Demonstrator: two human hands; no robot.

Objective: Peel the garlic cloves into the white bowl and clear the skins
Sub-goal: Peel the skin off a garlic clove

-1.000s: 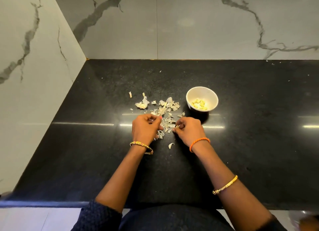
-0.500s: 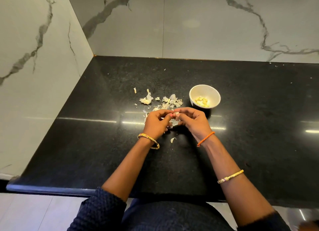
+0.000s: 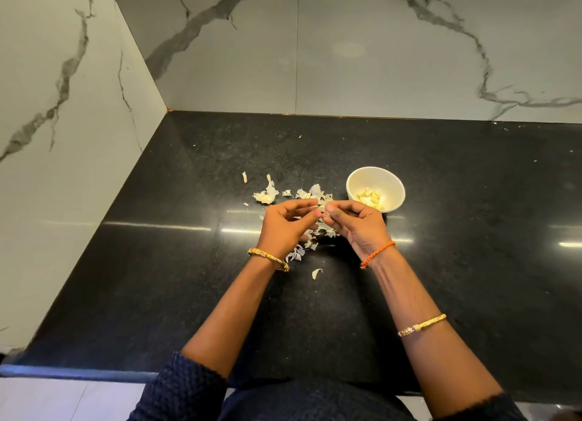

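I see the black counter (image 3: 176, 282) bounded by marble walls on the left and far side, its near edge at my body; wide bare room lies to the right. The garlic clove (image 3: 324, 205) is a small pale piece, partly hidden, raised above the scattered skins (image 3: 302, 197) just left of the white bowl (image 3: 374, 178), which holds peeled cloves (image 3: 370, 197). My left hand (image 3: 288, 228) and right hand (image 3: 357, 224) meet around it, fingers curled, both pinching the clove between thumb and fingertips. 1 loose skin (image 3: 316, 273) lies nearer, between my wrists.
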